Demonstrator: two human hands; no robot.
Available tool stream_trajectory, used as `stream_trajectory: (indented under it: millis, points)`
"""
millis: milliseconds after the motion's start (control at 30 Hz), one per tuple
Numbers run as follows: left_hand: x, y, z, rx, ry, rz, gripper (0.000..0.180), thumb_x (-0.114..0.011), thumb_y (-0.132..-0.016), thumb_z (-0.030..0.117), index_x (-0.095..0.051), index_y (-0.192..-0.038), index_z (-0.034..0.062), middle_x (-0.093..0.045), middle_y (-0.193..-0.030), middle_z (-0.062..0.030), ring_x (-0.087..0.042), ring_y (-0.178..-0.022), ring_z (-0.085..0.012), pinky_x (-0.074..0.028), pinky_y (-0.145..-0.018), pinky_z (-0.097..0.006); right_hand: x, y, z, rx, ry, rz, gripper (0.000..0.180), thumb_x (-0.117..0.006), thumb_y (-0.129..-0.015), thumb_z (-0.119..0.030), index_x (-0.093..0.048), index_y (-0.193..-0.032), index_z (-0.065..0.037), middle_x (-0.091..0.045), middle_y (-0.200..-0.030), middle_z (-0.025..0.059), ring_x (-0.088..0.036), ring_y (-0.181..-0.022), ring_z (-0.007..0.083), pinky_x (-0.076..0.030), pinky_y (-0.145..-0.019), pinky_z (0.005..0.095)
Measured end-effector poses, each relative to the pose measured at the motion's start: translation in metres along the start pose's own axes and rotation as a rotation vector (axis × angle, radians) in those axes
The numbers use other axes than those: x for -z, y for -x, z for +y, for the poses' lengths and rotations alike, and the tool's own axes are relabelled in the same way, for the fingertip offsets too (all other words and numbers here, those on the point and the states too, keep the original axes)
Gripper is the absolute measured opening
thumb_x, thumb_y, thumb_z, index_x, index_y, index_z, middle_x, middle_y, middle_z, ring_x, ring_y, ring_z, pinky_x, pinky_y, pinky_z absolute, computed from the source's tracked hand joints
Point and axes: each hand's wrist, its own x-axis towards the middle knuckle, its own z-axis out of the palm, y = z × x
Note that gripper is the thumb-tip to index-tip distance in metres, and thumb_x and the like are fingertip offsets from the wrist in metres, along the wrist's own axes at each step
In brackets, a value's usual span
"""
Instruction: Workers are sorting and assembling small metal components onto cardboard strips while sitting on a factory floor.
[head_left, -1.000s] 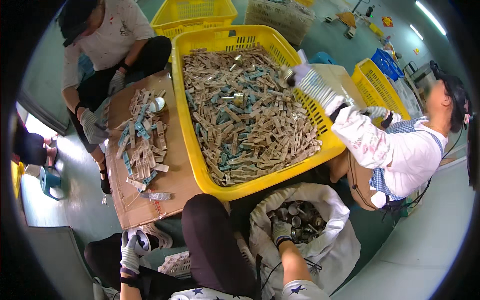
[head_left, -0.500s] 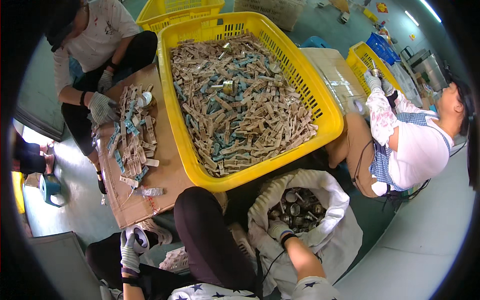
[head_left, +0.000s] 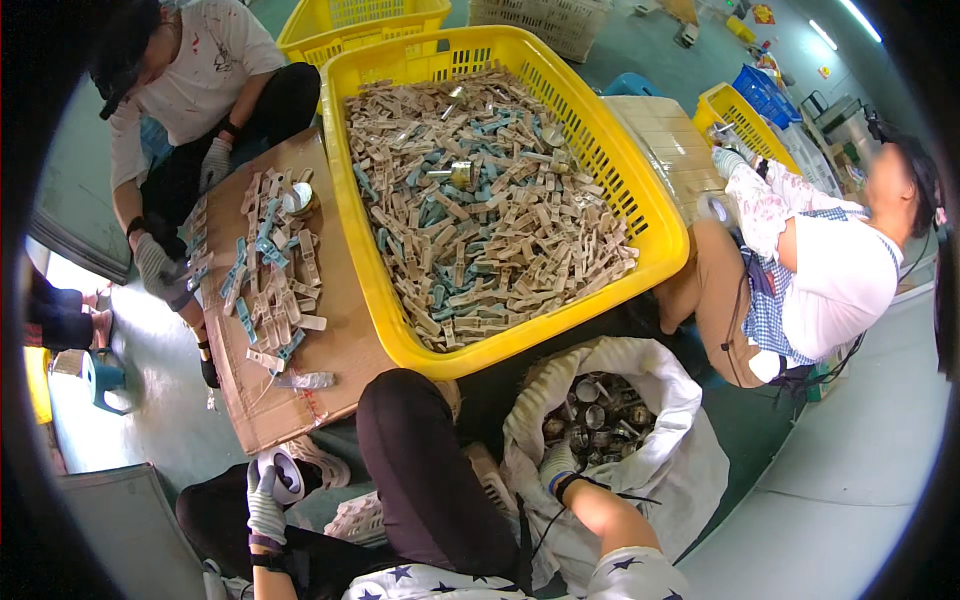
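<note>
At the lower left, my left hand, in a striped work glove, is closed round the side of a white tape roll. Low in the middle right, my gloved right hand reaches over the near rim into a white woven sack. Shiny metal cup-shaped parts with stems lie heaped inside it, right by my fingers. Those fingertips are partly hidden, so I cannot tell whether they grip a part.
A big yellow basket full of beige and blue clothes pegs stands ahead. To its left, more pegs and a metal part lie on cardboard. Co-workers sit left and right. My knee sits between my hands.
My right hand has shifted slightly back toward the sack's near rim. The left co-worker's gloved hand has moved off the pegs to the cardboard's edge; the right co-worker's hands have dropped slightly.
</note>
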Motion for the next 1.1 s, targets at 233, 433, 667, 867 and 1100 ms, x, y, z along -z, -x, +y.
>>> stream_trajectory:
  millis: [233,433,667,867,1100]
  points:
    - [0.054,0.023,0.024,-0.045,-0.079,0.127,0.064,-0.065,-0.085,0.026,-0.039,-0.141,0.0075,-0.055,-0.12,-0.01,-0.057,-0.105,-0.0237,-0.051,-0.086,-0.037,0.113,-0.09,0.164,0.397,-1.286,-0.552,0.047,-0.039,-0.096,-0.027,-0.049,-0.137,-0.009,-0.054,-0.136,0.0145,-0.053,-0.123,0.0294,-0.034,-0.102,0.0492]
    - [0.016,0.025,0.032,-0.01,-0.05,0.111,0.057,-0.064,-0.086,0.026,-0.043,-0.136,0.0072,-0.055,-0.116,-0.0083,-0.057,-0.102,-0.022,-0.051,-0.083,-0.036,0.068,-0.086,0.067,0.146,-1.235,-0.649,0.043,-0.047,-0.092,-0.031,-0.056,-0.129,-0.01,-0.06,-0.127,0.0134,-0.058,-0.116,0.0317,-0.037,-0.101,0.0513]
    - [0.081,0.006,-0.008,-0.109,-0.046,0.138,0.053,-0.061,-0.086,0.015,-0.042,-0.135,0.0041,-0.059,-0.108,-0.0125,-0.061,-0.093,-0.0248,-0.053,-0.08,-0.038,0.037,-0.196,0.139,-0.077,-1.273,-0.546,0.041,-0.048,-0.092,-0.031,-0.06,-0.125,-0.01,-0.062,-0.124,0.0138,-0.059,-0.114,0.0305,-0.04,-0.1,0.0489]
    - [0.013,0.038,0.037,0.015,-0.135,0.191,0.054,-0.063,-0.091,0.029,-0.043,-0.137,0.0064,-0.058,-0.116,-0.0136,-0.059,-0.101,-0.0227,-0.054,-0.078,-0.033,0.027,-0.194,0.156,-0.127,-1.285,-0.527,0.042,-0.046,-0.093,-0.031,-0.058,-0.127,-0.01,-0.06,-0.127,0.0143,-0.056,-0.118,0.029,-0.039,-0.101,0.0465]
    - [0.014,0.041,0.042,0.025,-0.033,0.147,0.042,-0.063,-0.092,0.026,-0.051,-0.127,0.007,-0.06,-0.108,-0.0087,-0.059,-0.092,-0.0185,-0.053,-0.074,-0.029,0.052,-0.189,0.149,-0.078,-1.326,-0.475,0.044,-0.043,-0.094,-0.031,-0.056,-0.13,-0.009,-0.057,-0.131,0.015,-0.052,-0.122,0.0271,-0.037,-0.103,0.0437]
